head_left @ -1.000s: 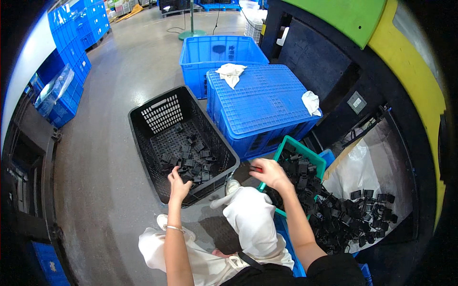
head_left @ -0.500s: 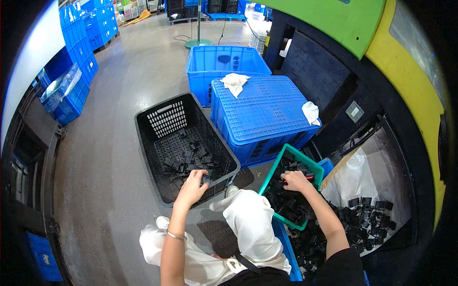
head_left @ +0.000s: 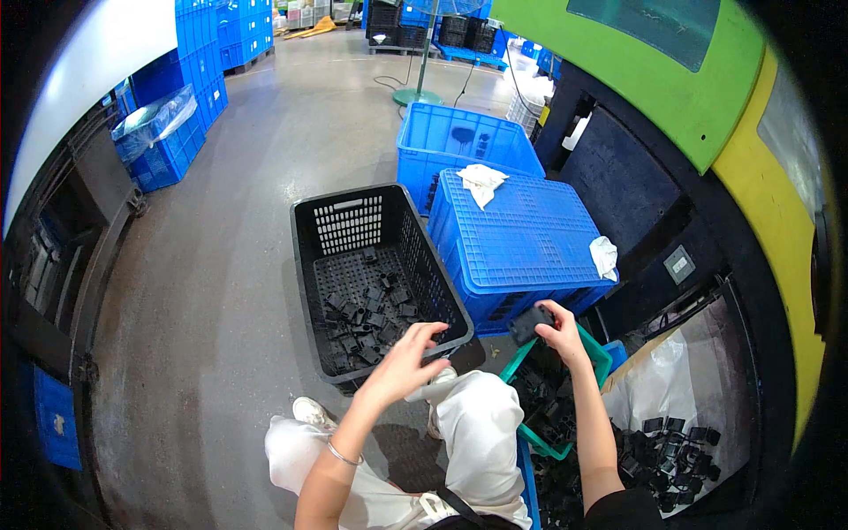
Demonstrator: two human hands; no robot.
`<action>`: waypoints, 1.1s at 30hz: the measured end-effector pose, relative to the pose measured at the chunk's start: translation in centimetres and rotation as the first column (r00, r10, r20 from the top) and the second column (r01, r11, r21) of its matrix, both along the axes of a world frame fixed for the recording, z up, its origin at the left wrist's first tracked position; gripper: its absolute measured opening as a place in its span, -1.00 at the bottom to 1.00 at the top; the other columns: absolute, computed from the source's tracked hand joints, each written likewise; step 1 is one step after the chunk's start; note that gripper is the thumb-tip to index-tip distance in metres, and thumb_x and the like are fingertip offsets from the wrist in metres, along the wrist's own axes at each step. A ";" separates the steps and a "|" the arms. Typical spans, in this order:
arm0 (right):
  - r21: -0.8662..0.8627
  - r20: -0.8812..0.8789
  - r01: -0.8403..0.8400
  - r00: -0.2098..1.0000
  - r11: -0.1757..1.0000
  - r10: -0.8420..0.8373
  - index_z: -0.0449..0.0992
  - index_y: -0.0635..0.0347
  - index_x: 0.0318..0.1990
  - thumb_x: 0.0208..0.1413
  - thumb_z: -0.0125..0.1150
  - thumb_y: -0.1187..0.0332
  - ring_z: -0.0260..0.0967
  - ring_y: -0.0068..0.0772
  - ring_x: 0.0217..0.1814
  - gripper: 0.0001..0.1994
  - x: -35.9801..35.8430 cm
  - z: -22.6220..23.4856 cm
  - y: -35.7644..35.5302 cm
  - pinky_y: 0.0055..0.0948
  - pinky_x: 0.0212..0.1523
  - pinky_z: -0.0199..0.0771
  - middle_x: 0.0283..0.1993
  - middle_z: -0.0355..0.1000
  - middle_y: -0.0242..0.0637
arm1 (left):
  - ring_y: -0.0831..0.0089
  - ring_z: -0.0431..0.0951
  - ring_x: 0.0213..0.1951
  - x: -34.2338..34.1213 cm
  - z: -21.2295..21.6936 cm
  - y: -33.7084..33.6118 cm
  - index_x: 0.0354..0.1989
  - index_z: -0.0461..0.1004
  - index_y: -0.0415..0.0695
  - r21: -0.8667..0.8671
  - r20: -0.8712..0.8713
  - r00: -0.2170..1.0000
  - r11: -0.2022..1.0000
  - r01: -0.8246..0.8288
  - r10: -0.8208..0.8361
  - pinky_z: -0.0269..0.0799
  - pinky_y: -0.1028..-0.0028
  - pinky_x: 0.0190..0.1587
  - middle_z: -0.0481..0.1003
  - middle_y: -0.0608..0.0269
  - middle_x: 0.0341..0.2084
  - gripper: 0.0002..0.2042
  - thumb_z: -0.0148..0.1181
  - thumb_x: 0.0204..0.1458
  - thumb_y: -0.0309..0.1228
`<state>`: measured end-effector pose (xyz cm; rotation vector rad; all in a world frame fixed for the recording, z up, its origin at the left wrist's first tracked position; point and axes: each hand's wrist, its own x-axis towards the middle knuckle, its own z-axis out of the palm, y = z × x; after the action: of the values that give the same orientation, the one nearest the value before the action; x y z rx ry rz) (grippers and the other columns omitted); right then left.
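Since the earlier frame both hands have risen from the bins: right hand, then down in the green tray, is now lifted clear of it with a part; left hand, then gripping the black crate's near rim, now hovers over that rim. Progress, judged from the piles: black crate carries only a thin scatter of black parts on its floor, most of the floor bare; green tray and the heap at 4 o'clock on the white sheet remain well stocked, so most of the stock appears unmoved. Right hand: fingers closed around one dark, flat part, held in the air between tray and crate, just below the corner of the lidded blue crate at 12 o'clock. Left hand: open, fingers spread and slightly curled, palm down, holding nothing; whether it touches the rim I cannot tell. Two white rags lie on the blue lid. Open blue crate stands beyond it.
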<state>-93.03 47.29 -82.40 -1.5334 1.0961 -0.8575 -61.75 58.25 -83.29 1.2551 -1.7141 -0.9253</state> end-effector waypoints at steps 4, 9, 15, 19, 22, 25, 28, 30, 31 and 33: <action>-0.133 0.221 -0.270 0.930 0.954 0.294 0.40 0.17 0.00 -0.25 0.41 0.31 0.23 -0.75 -0.48 -0.44 8.7 4.2 0.6 -0.73 -0.62 0.20 -0.30 0.32 -0.49 | 0.26 0.42 0.03 -0.9 1.6 0.3 0.30 0.05 -0.09 0.009 -0.185 0.983 1.000 0.012 -0.010 0.36 0.23 0.07 0.24 0.12 0.12 -0.18 0.40 -0.15 -0.30; 0.133 0.751 -0.629 0.568 0.766 0.336 0.25 0.17 0.12 -0.13 0.41 0.28 -0.01 -0.81 -0.73 -0.37 16.6 5.0 1.6 -0.74 -0.74 -0.08 -0.43 0.29 -0.47 | 0.22 0.27 0.13 0.1 1.4 -0.8 0.28 0.11 -0.13 -0.335 -0.335 0.915 0.879 -0.339 0.225 0.32 0.30 0.05 0.19 0.06 0.12 -0.13 0.44 -0.22 -0.15; 0.292 0.631 -0.667 0.673 0.685 0.386 0.35 0.22 0.03 0.10 0.24 0.31 -0.03 -0.83 -0.73 -0.62 21.3 2.6 3.0 -0.74 -0.72 -0.11 -0.58 0.20 -0.61 | 0.23 0.35 0.09 1.6 2.5 0.0 0.13 0.20 -0.24 -0.199 -0.595 0.696 0.765 -0.612 0.402 0.27 0.30 0.13 0.30 0.00 0.04 -0.36 0.35 -0.13 -0.37; 0.200 0.418 -0.387 0.864 0.900 0.279 0.40 0.29 -0.06 0.26 -0.04 0.23 -0.06 -0.83 -0.70 -0.71 21.5 3.8 3.0 -0.72 -0.70 -0.13 -0.58 0.14 -0.62 | 0.29 0.46 -0.08 1.6 4.3 0.6 0.06 0.23 -0.23 -0.073 -0.686 0.618 0.809 -0.584 0.384 0.38 0.36 -0.01 0.40 0.06 -0.12 -0.44 0.30 -0.17 -0.51; -0.011 0.314 -0.314 0.900 0.949 0.302 0.45 0.33 -0.22 0.26 -0.13 0.17 0.03 -0.75 -0.63 -0.64 21.0 4.8 2.6 -0.68 -0.62 -0.01 -0.52 0.22 -0.49 | 0.33 0.51 -0.28 2.7 4.8 0.6 -0.03 0.26 -0.16 -0.170 -0.357 0.707 0.701 -0.692 0.611 0.42 0.41 -0.16 0.43 0.14 -0.30 -0.52 0.22 -0.21 -0.58; -0.316 0.046 -0.336 0.929 0.887 0.368 0.48 0.34 -0.25 0.17 -0.03 0.34 0.27 -0.60 -0.54 -0.77 20.6 6.1 4.0 -0.58 -0.48 0.28 -0.49 0.37 -0.32 | 0.52 0.39 -0.38 3.5 5.2 0.4 -0.18 0.35 -0.19 -0.086 -0.337 0.695 0.714 -0.694 0.635 0.35 0.50 -0.23 0.42 0.27 -0.40 -0.65 0.24 -0.20 -0.61; -0.426 -0.042 -0.394 0.908 0.814 0.417 0.50 0.35 -0.25 0.07 0.11 0.47 0.42 -0.38 -0.48 -0.86 20.3 5.3 4.7 -0.47 -0.41 0.39 -0.45 0.44 -0.16 | 0.40 0.47 -0.39 4.2 5.0 0.1 -0.22 0.39 -0.20 -0.157 -0.226 0.770 0.758 -0.633 0.596 0.39 0.44 -0.24 0.46 0.21 -0.43 -0.66 0.23 -0.26 -0.64; -0.498 -0.079 -0.386 0.912 0.776 0.403 0.51 0.35 -0.27 0.03 0.20 0.48 0.45 -0.24 -0.47 -0.86 19.7 4.5 4.5 -0.41 -0.43 0.42 -0.43 0.46 -0.12 | 0.25 0.53 -0.32 3.9 5.0 -0.2 -0.27 0.40 -0.21 -0.206 -0.148 0.832 0.807 -0.554 0.534 0.42 0.38 -0.21 0.47 0.13 -0.40 -0.65 0.23 -0.33 -0.67; -0.494 -0.073 -0.384 0.913 0.780 0.402 0.51 0.35 -0.27 0.03 0.20 0.48 0.45 -0.24 -0.47 -0.86 19.6 4.6 4.4 -0.41 -0.43 0.42 -0.43 0.46 -0.12 | 0.25 0.53 -0.32 3.9 4.8 -0.2 -0.27 0.40 -0.21 -0.201 -0.141 0.834 0.809 -0.552 0.534 0.42 0.38 -0.21 0.47 0.13 -0.40 -0.65 0.23 -0.33 -0.67; -0.529 -0.198 -0.447 0.891 0.721 0.407 0.51 0.34 -0.29 0.01 0.23 0.45 0.44 -0.19 -0.49 -0.86 19.5 5.1 4.4 -0.37 -0.46 0.42 -0.44 0.45 -0.13 | 0.23 0.52 -0.30 3.9 4.2 -0.1 -0.29 0.38 -0.22 -0.269 -0.057 0.863 0.825 -0.497 0.502 0.41 0.39 -0.19 0.46 0.13 -0.39 -0.65 0.23 -0.35 -0.70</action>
<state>-73.55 51.67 -77.34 -2.2183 0.4861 -0.8403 -57.88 58.15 -79.12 1.4221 -1.3581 -0.3483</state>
